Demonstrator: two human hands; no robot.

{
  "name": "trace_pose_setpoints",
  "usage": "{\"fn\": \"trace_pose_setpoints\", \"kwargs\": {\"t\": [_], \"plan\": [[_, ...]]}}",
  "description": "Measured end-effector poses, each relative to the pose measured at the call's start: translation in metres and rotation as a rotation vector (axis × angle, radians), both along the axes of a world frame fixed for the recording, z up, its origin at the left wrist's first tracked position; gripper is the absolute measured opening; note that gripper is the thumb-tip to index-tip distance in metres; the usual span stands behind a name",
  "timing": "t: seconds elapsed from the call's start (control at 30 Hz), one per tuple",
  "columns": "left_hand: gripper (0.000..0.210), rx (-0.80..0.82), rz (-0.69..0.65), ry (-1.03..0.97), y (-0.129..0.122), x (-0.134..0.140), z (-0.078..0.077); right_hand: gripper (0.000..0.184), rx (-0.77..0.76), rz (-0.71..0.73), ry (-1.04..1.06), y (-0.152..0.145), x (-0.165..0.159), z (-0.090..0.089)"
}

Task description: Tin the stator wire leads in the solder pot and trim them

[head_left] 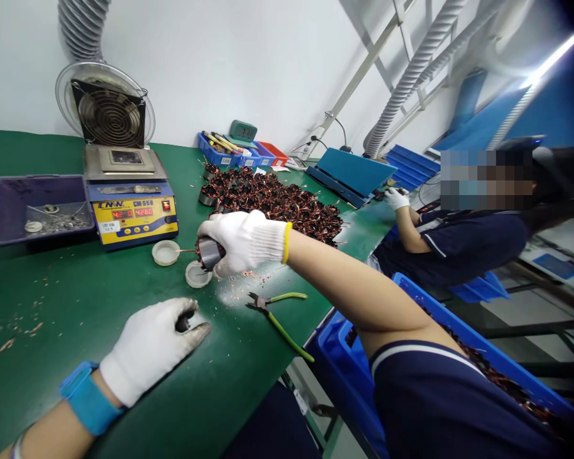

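Note:
My right hand, in a white glove with a yellow cuff edge, is wrapped round a motor stator with a grey metal core and copper windings. A copper lead sticks out from it to the left, over a small white round dish. Just below the stator is a second white dish. My left hand, gloved and with blackened fingertips, rests near the table with thumb and fingers apart and nothing visible between them. To its right lie green-handled cutting pliers, their jaws apart.
A yellow-and-blue solder pot with a fan behind stands beside a purple bin. Many wound stators cover the table's back. A blue crate is at my right, and a co-worker sits beyond.

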State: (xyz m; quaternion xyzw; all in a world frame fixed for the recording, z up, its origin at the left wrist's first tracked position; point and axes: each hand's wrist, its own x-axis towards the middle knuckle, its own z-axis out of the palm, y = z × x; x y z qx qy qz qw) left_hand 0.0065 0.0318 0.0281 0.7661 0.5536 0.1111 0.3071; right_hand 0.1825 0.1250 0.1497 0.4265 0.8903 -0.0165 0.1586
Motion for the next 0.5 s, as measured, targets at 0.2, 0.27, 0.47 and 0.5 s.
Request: {"fn": "trace_pose_setpoints", "kwargs": {"t": [0.2,0.27,0.47,0.5], "plan": [[0.033,-0.008,0.008,-0.02,0.001,0.001,0.0,0.044,0.234,0.01,-0.101,-0.014,0.004,0.001],[0.033,-0.011,0.01,-0.004,0.002,0.001,-0.001,0.033,0.281,0.006,-0.192,-0.016,-0.004,-0.006],[0.035,-0.012,0.006,0.02,0.002,0.001,-0.003,0.027,0.296,0.0,-0.244,-0.02,-0.024,-0.023],[0.036,-0.016,0.009,0.02,0.002,0.001,-0.003,0.028,0.298,0.032,-0.248,-0.02,-0.025,-0.025]]}}
